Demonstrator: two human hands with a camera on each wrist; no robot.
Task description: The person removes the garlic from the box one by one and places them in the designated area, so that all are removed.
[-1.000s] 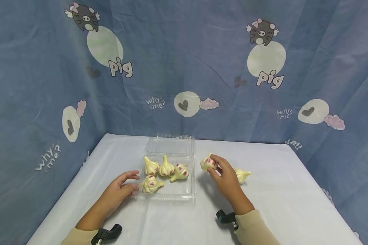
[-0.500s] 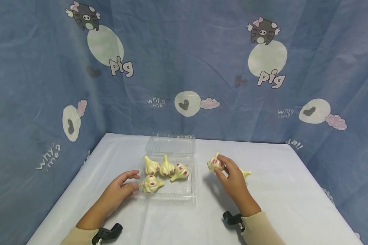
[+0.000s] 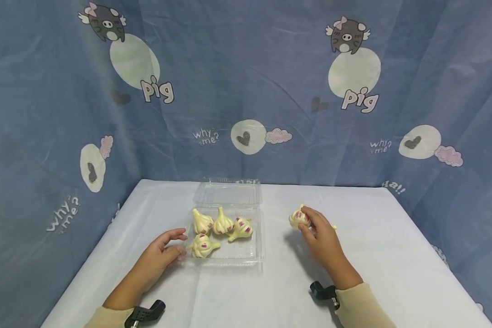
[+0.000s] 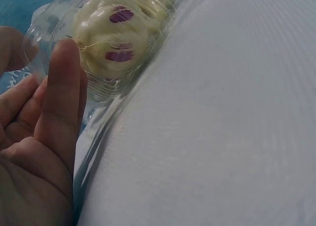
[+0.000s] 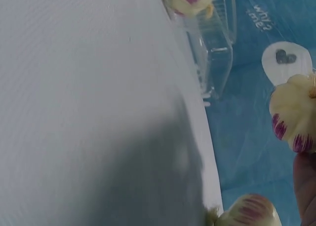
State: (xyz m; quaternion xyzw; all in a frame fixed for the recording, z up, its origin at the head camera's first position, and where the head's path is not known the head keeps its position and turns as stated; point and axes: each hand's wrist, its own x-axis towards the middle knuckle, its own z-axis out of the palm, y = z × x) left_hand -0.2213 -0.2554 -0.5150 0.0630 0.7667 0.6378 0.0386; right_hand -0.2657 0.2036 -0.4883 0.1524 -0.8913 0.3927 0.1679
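Observation:
My right hand (image 3: 321, 234) holds a garlic bulb (image 3: 299, 217), cream with purple patches, between thumb and fingers above the table, right of the container. In the right wrist view this bulb (image 5: 292, 110) sits at the right edge over the thumb. Another garlic bulb (image 3: 334, 227) is mostly hidden behind the right hand; the right wrist view has it (image 5: 251, 212) at the bottom. My left hand (image 3: 157, 255) pinches the left edge of a clear plastic clamshell container (image 3: 246, 253), its lid folded back. Several garlic bulbs (image 3: 223, 223) lie inside, toward the left and back.
A white cloth (image 3: 229, 296) covers the table. Blue printed fabric (image 3: 213, 82) hangs behind and at both sides. Each wrist carries a black camera mount (image 3: 323, 290). The container's raised lid (image 3: 227, 193) lies toward the table's back edge.
My right hand has moved rightward with the garlic bulb, away from the container, and now covers most of the bulb on the table. The left hand stays put.

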